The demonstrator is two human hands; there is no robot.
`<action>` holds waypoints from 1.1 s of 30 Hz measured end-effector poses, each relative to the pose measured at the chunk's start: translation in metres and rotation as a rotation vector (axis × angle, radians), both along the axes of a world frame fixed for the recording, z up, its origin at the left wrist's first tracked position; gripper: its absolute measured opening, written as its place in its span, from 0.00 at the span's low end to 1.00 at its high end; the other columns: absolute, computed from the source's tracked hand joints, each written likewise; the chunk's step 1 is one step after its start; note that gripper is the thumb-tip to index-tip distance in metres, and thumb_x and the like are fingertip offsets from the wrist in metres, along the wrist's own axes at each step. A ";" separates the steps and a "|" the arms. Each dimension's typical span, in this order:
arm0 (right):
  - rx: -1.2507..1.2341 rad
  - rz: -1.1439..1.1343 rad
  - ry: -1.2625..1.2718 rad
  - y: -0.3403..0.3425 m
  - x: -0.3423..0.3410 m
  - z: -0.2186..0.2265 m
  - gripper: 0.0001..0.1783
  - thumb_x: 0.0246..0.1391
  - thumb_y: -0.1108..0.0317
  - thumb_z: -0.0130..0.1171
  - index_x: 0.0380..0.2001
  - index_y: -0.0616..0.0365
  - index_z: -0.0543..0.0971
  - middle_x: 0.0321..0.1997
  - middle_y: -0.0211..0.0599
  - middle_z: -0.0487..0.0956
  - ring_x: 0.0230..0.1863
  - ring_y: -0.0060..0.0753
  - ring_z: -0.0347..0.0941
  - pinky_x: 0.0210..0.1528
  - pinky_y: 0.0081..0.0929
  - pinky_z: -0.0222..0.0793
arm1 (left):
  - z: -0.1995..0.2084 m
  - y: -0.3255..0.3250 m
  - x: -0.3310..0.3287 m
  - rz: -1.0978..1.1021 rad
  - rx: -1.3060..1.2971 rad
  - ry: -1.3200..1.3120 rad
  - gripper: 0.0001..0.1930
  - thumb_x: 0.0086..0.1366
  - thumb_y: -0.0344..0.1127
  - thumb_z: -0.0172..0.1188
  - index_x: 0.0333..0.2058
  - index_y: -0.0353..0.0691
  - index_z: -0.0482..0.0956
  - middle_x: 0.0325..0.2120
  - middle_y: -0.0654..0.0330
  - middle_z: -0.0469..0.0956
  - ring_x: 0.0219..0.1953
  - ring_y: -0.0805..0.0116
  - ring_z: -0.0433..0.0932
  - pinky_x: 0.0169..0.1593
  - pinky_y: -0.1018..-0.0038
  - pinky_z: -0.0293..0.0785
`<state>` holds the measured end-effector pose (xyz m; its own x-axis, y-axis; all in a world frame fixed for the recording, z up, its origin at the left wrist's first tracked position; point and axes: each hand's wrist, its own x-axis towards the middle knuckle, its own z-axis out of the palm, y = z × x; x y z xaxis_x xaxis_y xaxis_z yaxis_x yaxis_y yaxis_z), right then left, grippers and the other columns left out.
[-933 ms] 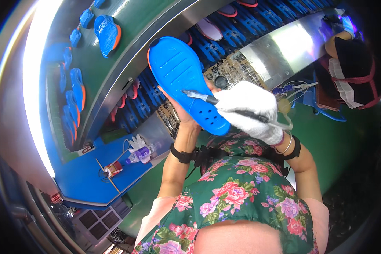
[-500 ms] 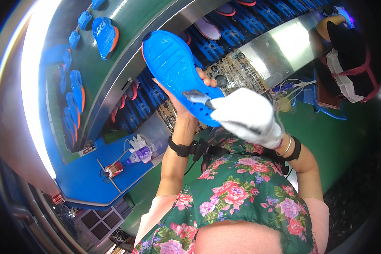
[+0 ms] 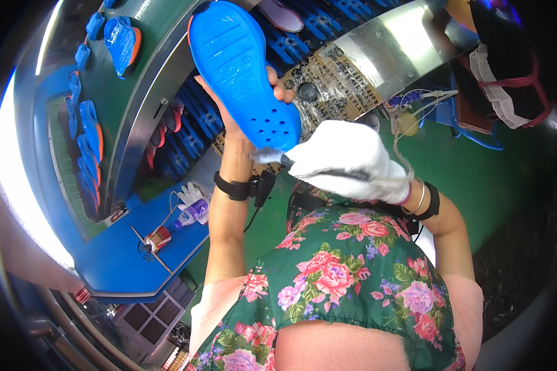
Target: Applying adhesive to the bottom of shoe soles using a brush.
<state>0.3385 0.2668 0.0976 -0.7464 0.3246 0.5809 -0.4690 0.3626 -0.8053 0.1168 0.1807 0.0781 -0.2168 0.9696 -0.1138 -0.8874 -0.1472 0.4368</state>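
My bare left hand (image 3: 230, 122) grips a blue shoe sole (image 3: 238, 71) from beneath, its fingertips curled over the right edge. The sole is tilted up with a grooved, glossy face toward me and a cluster of round holes at the near end. In a white glove, my right hand (image 3: 346, 157) is closed around a brush (image 3: 270, 156). Its blurred bristles are at the near edge of the sole, close to my left wrist; whether they touch it I cannot tell. A thin pale tube (image 3: 403, 157) runs by the gloved hand.
Several blue soles with orange edges lie on a green belt (image 3: 59, 37) at the left. Blue racks (image 3: 322, 25) stand beyond a taped cardboard surface (image 3: 334, 74) bearing a dark round knob. A blue table (image 3: 120, 266) holds a purple-labelled bottle (image 3: 192, 212). Another person (image 3: 507, 68) is at upper right.
The brush has moved off the holed part of the sole to its near edge. My left hand and the sole have shifted up and left in the view.
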 end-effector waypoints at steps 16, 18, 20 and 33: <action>0.098 0.056 0.022 0.017 -0.011 -0.005 0.13 0.45 0.75 0.71 0.37 0.54 0.87 0.41 0.39 0.86 0.36 0.38 0.81 0.37 0.32 0.76 | -0.002 0.013 -0.031 -0.396 -0.227 0.041 0.60 0.54 0.85 0.38 0.68 0.35 0.57 0.49 0.37 0.77 0.41 0.40 0.83 0.42 0.48 0.84; 0.073 0.093 -0.023 0.016 -0.011 -0.004 0.12 0.45 0.76 0.72 0.37 0.54 0.87 0.39 0.39 0.86 0.36 0.40 0.81 0.38 0.31 0.77 | -0.005 0.016 -0.039 -0.459 -0.269 0.071 0.59 0.55 0.85 0.36 0.69 0.35 0.57 0.50 0.36 0.76 0.44 0.40 0.83 0.43 0.46 0.83; -0.165 0.204 -0.121 0.018 -0.009 -0.002 0.10 0.45 0.78 0.72 0.34 0.57 0.87 0.38 0.39 0.86 0.37 0.37 0.83 0.40 0.30 0.78 | -0.014 0.005 -0.041 -0.422 -0.295 0.058 0.59 0.56 0.85 0.35 0.69 0.35 0.57 0.50 0.36 0.76 0.44 0.40 0.82 0.43 0.45 0.83; -0.245 -0.236 -0.231 0.056 -0.007 -0.006 0.10 0.48 0.77 0.69 0.37 0.60 0.86 0.38 0.42 0.86 0.41 0.36 0.83 0.45 0.30 0.78 | -0.036 -0.011 0.045 0.074 -0.358 0.070 0.26 0.77 0.47 0.44 0.65 0.37 0.63 0.65 0.49 0.67 0.64 0.54 0.69 0.64 0.57 0.72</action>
